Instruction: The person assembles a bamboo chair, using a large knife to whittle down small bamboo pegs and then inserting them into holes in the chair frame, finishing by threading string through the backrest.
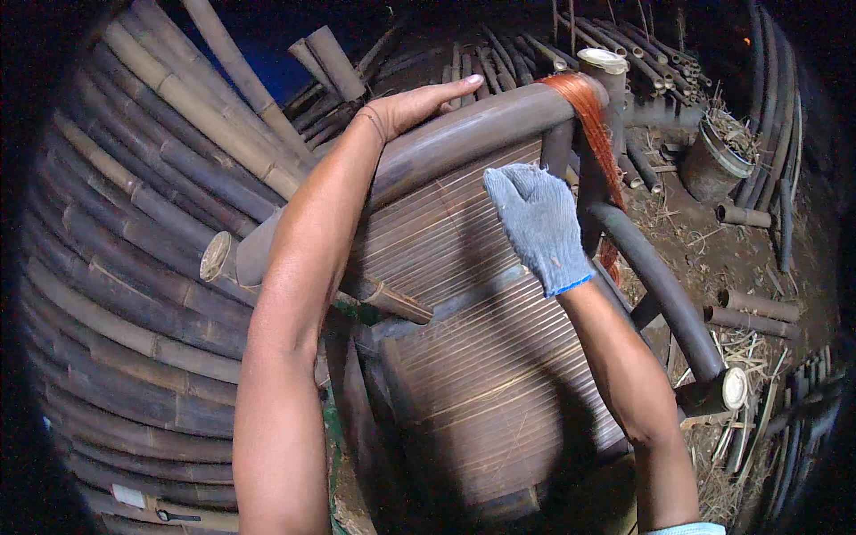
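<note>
A dark bamboo chair (pixel 486 392) with thin slats fills the middle, its thick top rail (pixel 473 134) slanting up to the right. My bare left hand (pixel 419 105) reaches over this rail and lies against its far side. One digit is stretched along the rail; the others are mostly hidden behind it. Over the slats, my right hand (pixel 539 223) wears a grey knitted glove with a blue cuff. Its fingers are curled closed, and whatever they may hold is hidden. Orange-brown strands (pixel 588 111) wrap the rail's right end and hang down beside the frame.
Dark bamboo poles (pixel 134 267) are stacked along the left. Cut bamboo lengths (pixel 624 53) lie at the back right, near a bucket of shavings (pixel 718 156). A curved armrest (pixel 664 285) juts out at the chair's right. Short bamboo pieces (pixel 753 312) and scraps litter the ground.
</note>
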`<state>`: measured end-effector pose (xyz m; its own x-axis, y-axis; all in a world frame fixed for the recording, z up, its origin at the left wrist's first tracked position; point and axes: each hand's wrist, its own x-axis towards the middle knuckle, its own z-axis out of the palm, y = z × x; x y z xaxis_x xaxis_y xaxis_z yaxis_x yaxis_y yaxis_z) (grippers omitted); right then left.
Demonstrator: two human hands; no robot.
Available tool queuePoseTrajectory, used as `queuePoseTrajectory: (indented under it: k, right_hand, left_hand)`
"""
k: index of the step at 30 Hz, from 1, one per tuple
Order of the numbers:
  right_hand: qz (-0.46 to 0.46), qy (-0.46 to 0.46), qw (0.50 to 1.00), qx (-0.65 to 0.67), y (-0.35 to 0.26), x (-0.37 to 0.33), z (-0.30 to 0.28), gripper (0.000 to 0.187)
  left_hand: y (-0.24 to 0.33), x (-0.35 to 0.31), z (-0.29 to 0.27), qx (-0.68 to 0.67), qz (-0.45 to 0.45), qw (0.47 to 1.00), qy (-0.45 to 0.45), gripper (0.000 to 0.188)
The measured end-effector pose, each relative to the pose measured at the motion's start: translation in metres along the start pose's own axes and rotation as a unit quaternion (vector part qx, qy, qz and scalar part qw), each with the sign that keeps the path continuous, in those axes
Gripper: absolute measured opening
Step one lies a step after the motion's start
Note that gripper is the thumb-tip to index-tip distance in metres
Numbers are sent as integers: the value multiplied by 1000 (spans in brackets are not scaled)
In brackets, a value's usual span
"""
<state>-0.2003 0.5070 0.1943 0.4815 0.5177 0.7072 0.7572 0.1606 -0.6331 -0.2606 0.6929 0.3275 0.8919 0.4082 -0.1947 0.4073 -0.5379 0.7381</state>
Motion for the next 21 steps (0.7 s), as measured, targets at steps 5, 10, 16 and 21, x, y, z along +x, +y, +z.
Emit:
queuePoseTrajectory:
  k: [5, 10, 16, 21]
  right_hand:
    - [-76, 35, 991, -108, 1, -4, 10, 24]
    - [-126, 25, 972, -199, -5, -2, 0, 23]
    - [-179, 36, 954, -237, 2, 3, 2, 21]
    - [-156, 35, 944, -289, 8, 12, -3, 13]
  left_hand:
    - [-3, -3, 0, 2, 22, 1000, 1, 101]
    - [-4, 3, 0, 27, 26, 999, 5, 94]
    - [-8, 5, 1, 35, 43, 998, 37, 85]
    - [-13, 8, -2, 28, 20, 999, 36, 88]
